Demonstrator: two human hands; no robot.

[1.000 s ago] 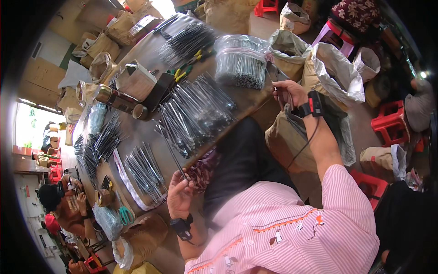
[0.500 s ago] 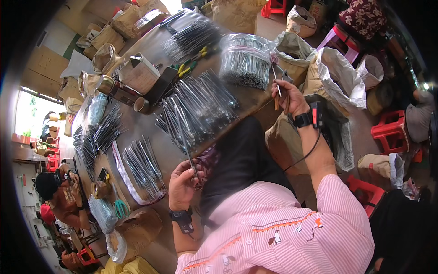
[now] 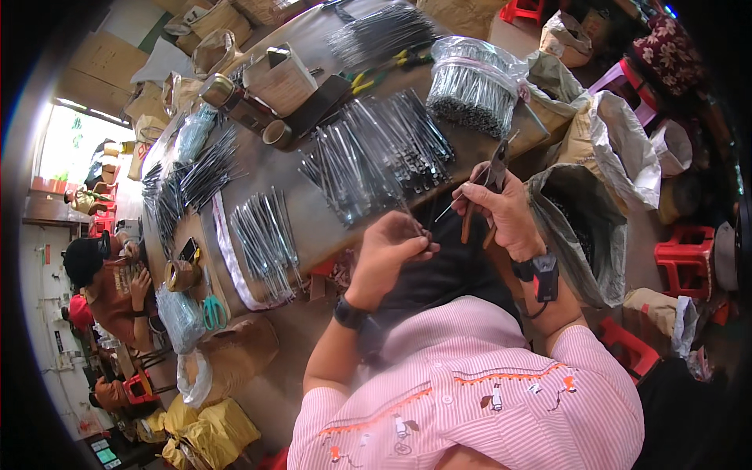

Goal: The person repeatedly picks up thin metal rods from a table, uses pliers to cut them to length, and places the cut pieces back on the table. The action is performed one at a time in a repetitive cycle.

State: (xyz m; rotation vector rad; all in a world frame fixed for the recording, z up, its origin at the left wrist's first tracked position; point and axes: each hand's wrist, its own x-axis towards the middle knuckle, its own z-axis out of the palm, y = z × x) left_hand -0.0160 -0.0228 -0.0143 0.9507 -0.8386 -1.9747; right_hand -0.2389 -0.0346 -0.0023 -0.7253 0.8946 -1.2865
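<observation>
Over my lap, my left hand [image 3: 394,249] is closed in a pinch, with a thin metal strip [image 3: 409,208] rising blurred from its fingers. My right hand [image 3: 505,211] grips pliers [image 3: 497,166] with orange handles, jaws pointing up and away. A short, bright thin rod [image 3: 444,214] also sticks out near that hand's thumb. The two hands are close together but apart. Beyond them, a row of flat metal strips [image 3: 384,149] lies fanned on the table, with a smaller pile of strips [image 3: 266,239] to its left.
A plastic-wrapped bundle of strips [image 3: 474,86] stands at the table's right corner. Farther back are a box [image 3: 280,81], a flask [image 3: 235,102] and green-yellow pliers [image 3: 364,81]. Open sacks [image 3: 580,227] stand to my right. Another person [image 3: 113,282] sits at left.
My hands have come together over my lap: the right moved down and inward with the pliers, the left up and to the right. The view has shifted, so the table appears farther right.
</observation>
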